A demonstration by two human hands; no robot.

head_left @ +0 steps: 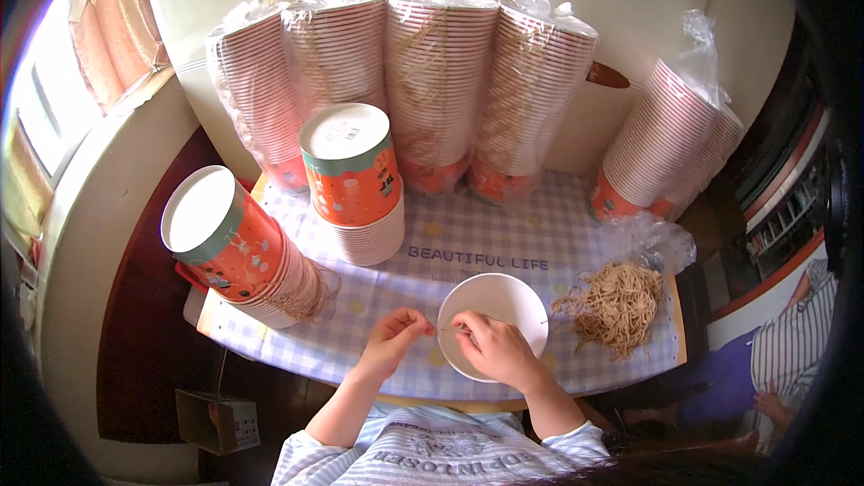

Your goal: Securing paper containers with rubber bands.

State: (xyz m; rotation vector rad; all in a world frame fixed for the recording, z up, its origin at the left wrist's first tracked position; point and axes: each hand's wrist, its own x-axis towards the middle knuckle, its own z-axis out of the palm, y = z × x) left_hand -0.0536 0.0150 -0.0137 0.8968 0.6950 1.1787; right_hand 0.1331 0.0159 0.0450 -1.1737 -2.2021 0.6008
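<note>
A white paper bucket [511, 292] stands mouth up in front of me near the table's front edge. My right hand [493, 351] reaches over its mouth, fingers pinched on a thin piece of cord [454, 330] at the left rim. Just outside that rim, my left hand [394, 342] has thumb and fingers pressed together at the cord's outer end. Whether the cord passes through the bucket's wall is too small to tell. To the right of the bucket lies a loose heap of tan cords [621, 308].
Tall bagged stacks of paper buckets [441, 81] line the table's back, with another bagged stack [661, 139] at right. Two upside-down orange-printed stacks [351, 180] [238, 247] stand at left. A checked cloth [405, 283] covers the table. Another person [787, 351] is at far right.
</note>
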